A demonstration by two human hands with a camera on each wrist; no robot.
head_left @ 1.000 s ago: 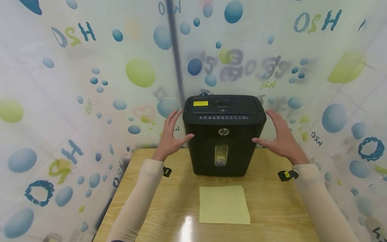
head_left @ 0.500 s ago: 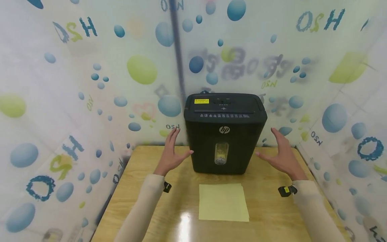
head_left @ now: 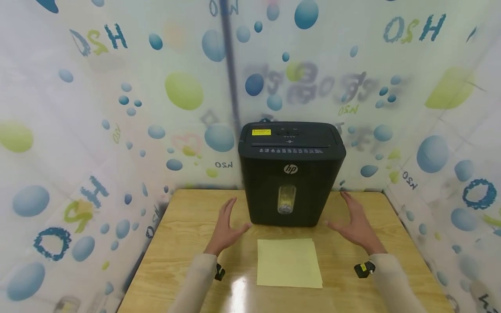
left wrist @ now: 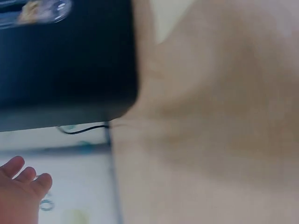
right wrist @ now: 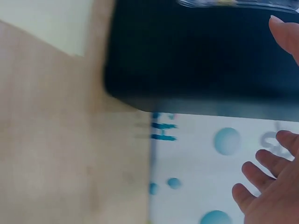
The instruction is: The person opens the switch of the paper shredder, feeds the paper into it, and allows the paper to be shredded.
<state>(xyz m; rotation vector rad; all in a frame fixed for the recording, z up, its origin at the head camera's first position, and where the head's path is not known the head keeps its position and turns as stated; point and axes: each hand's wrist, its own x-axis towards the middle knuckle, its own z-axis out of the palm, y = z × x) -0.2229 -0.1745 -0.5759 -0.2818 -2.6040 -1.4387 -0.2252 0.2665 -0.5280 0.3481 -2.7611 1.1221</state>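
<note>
Both grips released: left hand (head_left: pixel 225 228) and right hand (head_left: pixel 354 224) flank the boxy black plastic shredder (head_left: pixel 291 174).

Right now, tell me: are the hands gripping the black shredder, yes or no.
No: in the head view the left hand and right hand hover open on either side of the shredder, touching nothing.

Black paper shredder (head_left: pixel 291 174): white round "hp" logo (head_left: pixel 290 169) on the front face; yellow warning label (head_left: pixel 261 132) on the top left, print too small to read; a row of small white warning pictograms (head_left: pixel 289 150) along the top front edge, not legible. Patterned curtain backdrop (head_left: pixel 117 108): repeated mirrored lettering reading "H2O", large in blue and green (head_left: pixel 98 40) and (head_left: pixel 411 27), small beside the shredder (head_left: pixel 223 164).
</note>
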